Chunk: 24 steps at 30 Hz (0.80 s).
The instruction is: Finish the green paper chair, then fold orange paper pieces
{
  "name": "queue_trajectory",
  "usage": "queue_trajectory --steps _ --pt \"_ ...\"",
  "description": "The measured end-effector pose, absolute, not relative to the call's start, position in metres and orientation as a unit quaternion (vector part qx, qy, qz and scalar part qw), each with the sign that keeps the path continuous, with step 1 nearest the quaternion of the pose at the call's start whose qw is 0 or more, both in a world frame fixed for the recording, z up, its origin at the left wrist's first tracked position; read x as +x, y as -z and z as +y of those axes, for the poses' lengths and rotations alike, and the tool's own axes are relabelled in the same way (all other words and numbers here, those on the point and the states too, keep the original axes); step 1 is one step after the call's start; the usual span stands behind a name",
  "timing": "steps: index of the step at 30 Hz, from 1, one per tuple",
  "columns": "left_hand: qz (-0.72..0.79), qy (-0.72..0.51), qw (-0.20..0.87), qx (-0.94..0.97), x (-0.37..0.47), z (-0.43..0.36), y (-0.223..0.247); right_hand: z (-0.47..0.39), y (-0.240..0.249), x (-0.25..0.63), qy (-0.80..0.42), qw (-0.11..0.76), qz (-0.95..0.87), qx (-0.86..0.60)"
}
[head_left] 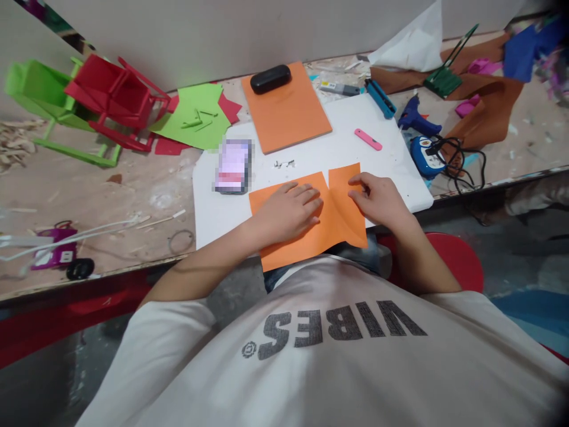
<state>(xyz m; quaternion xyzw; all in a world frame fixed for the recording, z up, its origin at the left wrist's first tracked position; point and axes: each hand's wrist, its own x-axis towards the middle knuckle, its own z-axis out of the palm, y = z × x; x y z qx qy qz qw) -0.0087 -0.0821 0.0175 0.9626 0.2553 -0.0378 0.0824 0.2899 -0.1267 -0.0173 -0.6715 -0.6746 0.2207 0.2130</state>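
Observation:
An orange sheet of paper [284,246] lies at the near edge of the white board, its lower part hanging over toward my lap. A gap splits it from the top edge, setting off a narrower strip on the right, and the paper is creased below the gap. My left hand [291,210] rests flat on the wider part with its fingers stretched out. At the strip's right edge, my right hand [377,198] has curled fingers, with thumb and index finger on the paper. Beyond the sheet, small dark scraps [284,163] lie on the white board [306,157].
A phone [233,166] lies at the left and a pink cutter [368,139] at the right. Behind are an orange stack [288,118] under a black case [270,79], a blue glue gun [418,117] and corded blue plug box [427,157]. Red [106,86] and green [40,98] model chairs stand left.

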Motion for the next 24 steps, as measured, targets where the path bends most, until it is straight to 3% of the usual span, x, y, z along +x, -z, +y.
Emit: queue_trajectory --steps 7,14,19,24 --pt "0.338 0.096 0.137 0.926 0.012 -0.124 -0.024 -0.125 0.029 0.287 -0.163 0.223 -0.672 -0.687" --pt "0.431 0.026 0.161 0.888 0.034 -0.134 -0.003 -0.125 0.024 0.283 -0.147 0.169 -0.672 -0.706" --pt "0.432 0.028 0.184 0.883 0.034 -0.130 0.013 -0.123 0.022 0.280 -0.138 0.128 -0.678 -0.711" --pt "0.420 0.021 0.187 0.888 0.031 -0.128 0.019 -0.124 0.026 0.283 -0.145 0.143 -0.689 -0.696"
